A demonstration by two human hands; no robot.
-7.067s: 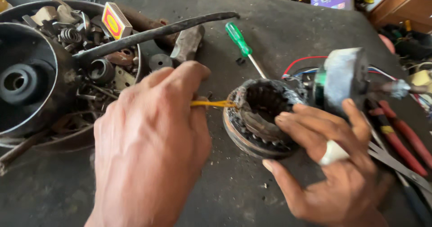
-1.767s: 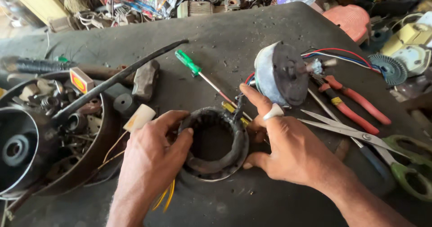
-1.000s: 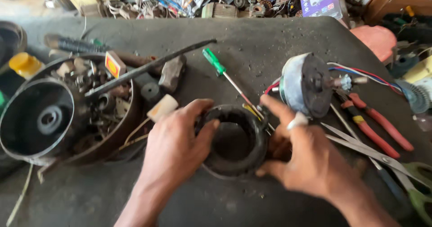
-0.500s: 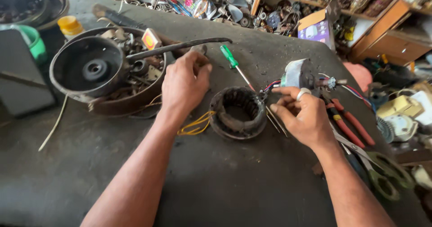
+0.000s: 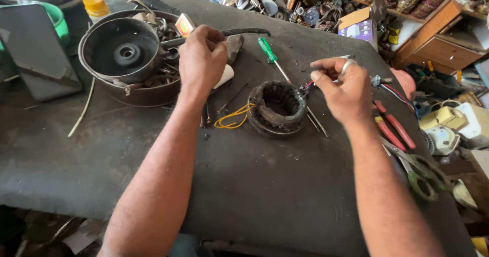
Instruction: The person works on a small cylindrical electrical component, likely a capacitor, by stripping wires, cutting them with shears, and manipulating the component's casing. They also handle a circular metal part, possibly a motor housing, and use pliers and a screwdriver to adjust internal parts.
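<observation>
A dark wound stator ring [image 5: 279, 106] lies on the black mat [image 5: 244, 185], with yellow wires [image 5: 232, 117] trailing from its left side. My left hand [image 5: 201, 58] is up and left of it, fingers curled over the rim of a round metal tray [image 5: 147, 91], beside a white piece [image 5: 225, 75]; anything under the fingers is hidden. Just right of the ring, my right hand [image 5: 344, 86] has thumb and forefinger pinched at thin red and blue wires [image 5: 308, 85]. That hand covers the small motor; its leads [image 5: 395, 90] show behind.
A green-handled screwdriver [image 5: 267, 50] lies behind the ring. Red-handled pliers [image 5: 389, 124] and green-handled scissors [image 5: 423, 178] sit on the right. The tray holds a black drum [image 5: 119, 50] and loose parts, with a long black bar [image 5: 244, 32] across it. Cluttered shelves [image 5: 433, 17] stand behind.
Both hands have come off the stator ring. The left hand went up to the parts tray; the right hand moved to the wires on the ring's right. The view pulled back.
</observation>
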